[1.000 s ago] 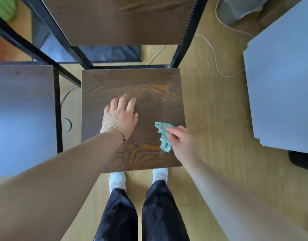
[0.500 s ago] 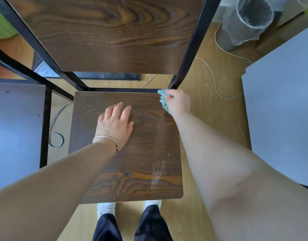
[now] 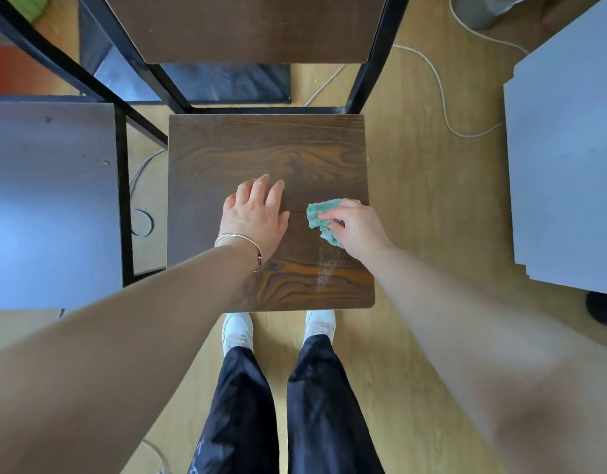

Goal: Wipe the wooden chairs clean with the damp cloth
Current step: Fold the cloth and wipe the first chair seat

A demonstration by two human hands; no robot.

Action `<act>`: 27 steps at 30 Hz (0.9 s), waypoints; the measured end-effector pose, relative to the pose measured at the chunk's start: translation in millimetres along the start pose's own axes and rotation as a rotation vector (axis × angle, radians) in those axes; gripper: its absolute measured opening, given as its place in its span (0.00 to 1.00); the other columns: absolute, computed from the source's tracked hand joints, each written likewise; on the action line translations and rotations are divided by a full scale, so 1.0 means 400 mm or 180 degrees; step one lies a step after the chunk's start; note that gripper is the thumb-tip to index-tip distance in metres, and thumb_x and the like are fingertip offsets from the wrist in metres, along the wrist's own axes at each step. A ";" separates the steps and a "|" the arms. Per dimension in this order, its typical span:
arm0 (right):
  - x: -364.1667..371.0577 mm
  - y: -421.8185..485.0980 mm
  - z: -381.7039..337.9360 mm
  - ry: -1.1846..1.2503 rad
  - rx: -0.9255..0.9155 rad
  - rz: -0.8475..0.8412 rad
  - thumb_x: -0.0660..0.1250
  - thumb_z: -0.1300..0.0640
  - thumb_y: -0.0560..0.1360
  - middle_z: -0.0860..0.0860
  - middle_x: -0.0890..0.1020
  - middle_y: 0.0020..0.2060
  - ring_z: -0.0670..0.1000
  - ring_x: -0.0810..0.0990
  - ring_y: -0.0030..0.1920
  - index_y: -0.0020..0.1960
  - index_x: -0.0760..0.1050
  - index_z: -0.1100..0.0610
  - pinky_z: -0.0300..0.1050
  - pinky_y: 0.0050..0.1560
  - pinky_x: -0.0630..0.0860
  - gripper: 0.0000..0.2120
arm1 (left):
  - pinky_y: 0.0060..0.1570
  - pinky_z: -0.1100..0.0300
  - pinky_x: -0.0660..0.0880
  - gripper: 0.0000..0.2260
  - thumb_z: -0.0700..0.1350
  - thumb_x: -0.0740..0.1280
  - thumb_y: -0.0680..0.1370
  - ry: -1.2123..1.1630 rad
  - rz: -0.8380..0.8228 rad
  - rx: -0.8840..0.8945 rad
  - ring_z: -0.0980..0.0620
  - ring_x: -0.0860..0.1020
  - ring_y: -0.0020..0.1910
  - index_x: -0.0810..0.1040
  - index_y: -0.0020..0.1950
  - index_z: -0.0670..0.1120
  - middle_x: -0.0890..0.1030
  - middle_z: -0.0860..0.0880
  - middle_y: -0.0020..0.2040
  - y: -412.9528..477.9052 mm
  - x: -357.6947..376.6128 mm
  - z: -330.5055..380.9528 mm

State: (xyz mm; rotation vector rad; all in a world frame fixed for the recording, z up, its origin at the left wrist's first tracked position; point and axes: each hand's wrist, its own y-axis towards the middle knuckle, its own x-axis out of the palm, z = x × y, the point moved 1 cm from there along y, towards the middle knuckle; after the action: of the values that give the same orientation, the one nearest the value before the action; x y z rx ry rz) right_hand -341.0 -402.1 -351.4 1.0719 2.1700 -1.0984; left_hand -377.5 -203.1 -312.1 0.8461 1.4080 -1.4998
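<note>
While the square, dark wood-grain chair seat (image 3: 268,155) is being pressed by the left hand (image 3: 252,217), laid flat with straight fingers near its centre, a crumpled teal cloth (image 3: 321,217) is being pinched in the curled fingers of the right hand (image 3: 357,227) at the seat's 3 o'clock edge. The chair is being crowded by a second chair seat (image 3: 49,200) at 9 o'clock, stacked grey panels (image 3: 562,165) at 3 o'clock and a looping white cable (image 3: 442,97) at 1 o'clock. A speckled streak (image 3: 326,266) is being shown at 5 o'clock. The black metal frame (image 3: 367,73) is being seen at 12 o'clock.
</note>
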 end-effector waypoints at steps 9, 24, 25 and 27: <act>0.168 -0.248 0.007 -0.0144 -0.0159 -0.0563 0.61 0.62 0.80 0.48 0.78 0.58 0.50 0.77 0.55 0.61 0.81 0.53 0.37 0.52 0.71 0.15 | 0.63 0.46 0.65 0.24 0.53 0.58 0.80 0.0036 -0.0138 0.0147 0.42 0.62 0.70 0.60 0.74 0.49 0.62 0.46 0.74 -0.127 0.069 0.026; 0.008 -0.176 -0.001 0.0900 0.0313 0.0470 0.67 0.61 0.76 0.46 0.79 0.43 0.43 0.76 0.42 0.54 0.84 0.52 0.27 0.41 0.68 0.11 | 0.61 0.44 0.68 0.24 0.52 0.61 0.78 -0.0028 0.0029 0.0048 0.41 0.66 0.67 0.65 0.73 0.47 0.66 0.45 0.72 -0.123 0.074 0.007; -0.036 -0.123 0.001 0.0911 0.0322 0.0660 0.67 0.61 0.76 0.46 0.79 0.43 0.43 0.76 0.41 0.54 0.84 0.52 0.26 0.41 0.67 0.11 | 0.61 0.44 0.68 0.24 0.52 0.62 0.78 -0.0036 0.0066 0.0023 0.41 0.66 0.67 0.66 0.72 0.47 0.67 0.45 0.72 -0.106 0.068 0.005; -0.116 -0.010 0.007 0.0855 0.0358 0.0824 0.66 0.60 0.77 0.46 0.78 0.44 0.44 0.75 0.42 0.55 0.83 0.52 0.24 0.39 0.66 0.11 | 0.59 0.44 0.69 0.23 0.52 0.63 0.77 -0.0080 0.0159 -0.0006 0.41 0.67 0.66 0.67 0.71 0.47 0.68 0.45 0.71 -0.069 0.056 0.004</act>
State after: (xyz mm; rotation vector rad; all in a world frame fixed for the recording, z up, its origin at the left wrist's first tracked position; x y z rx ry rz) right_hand -317.2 -425.8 -319.1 1.5811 2.1066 -1.0146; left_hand -411.5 -208.8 -321.8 0.8524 1.3603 -1.4661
